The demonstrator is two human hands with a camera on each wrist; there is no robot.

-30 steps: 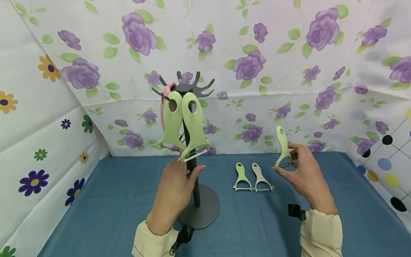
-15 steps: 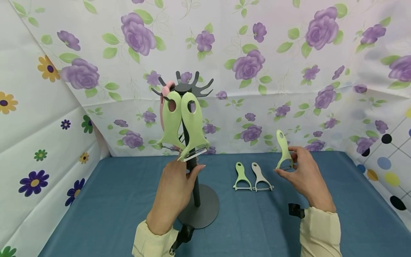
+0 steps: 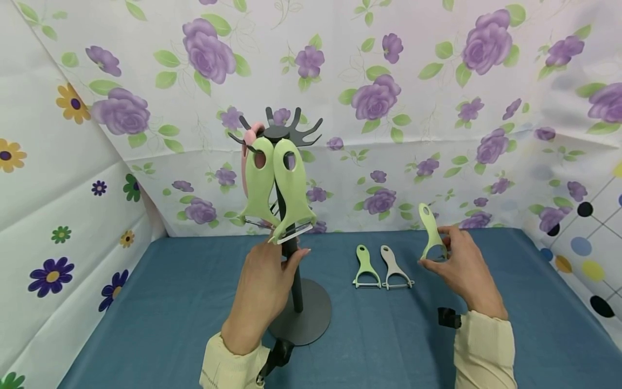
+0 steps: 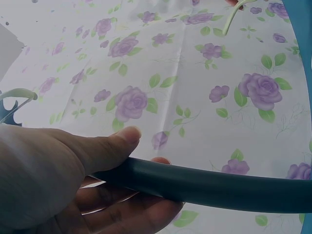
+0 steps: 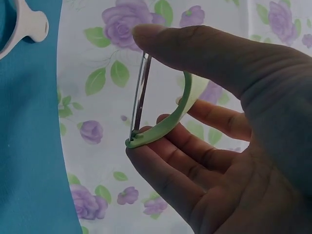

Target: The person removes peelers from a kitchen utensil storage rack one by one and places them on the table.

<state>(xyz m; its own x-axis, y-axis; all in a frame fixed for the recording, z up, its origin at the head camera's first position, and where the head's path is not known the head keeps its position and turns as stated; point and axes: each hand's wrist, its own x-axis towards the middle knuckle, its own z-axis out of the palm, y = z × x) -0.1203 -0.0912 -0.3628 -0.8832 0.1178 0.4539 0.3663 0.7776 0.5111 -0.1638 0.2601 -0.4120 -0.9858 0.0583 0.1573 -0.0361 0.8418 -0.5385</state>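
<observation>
Lowered since a second ago: green peeler [image 3: 432, 231], pinched in my right hand [image 3: 464, 265].
My right-wrist view shows its blade [image 5: 142, 95] spanning that grip, unclear from the head view. My left hand [image 3: 262, 292] grips the stand's pole [image 4: 219, 187], just below two hung green peelers [image 3: 291, 183].

Passing room runs between two obstacles: the hooked stand [image 3: 297, 294] and the flat-lying green peeler [image 3: 364, 263].

We find a blue tabletop [image 3: 379, 340]. Along its far edge we record a white, rose-printed sheet [image 3: 311, 94], creased horizontally; at the left edge, a flower-patterned sheet [image 3: 29, 216]; at the right edge, a dotted, grid-lined sheet [image 3: 583, 247].
</observation>
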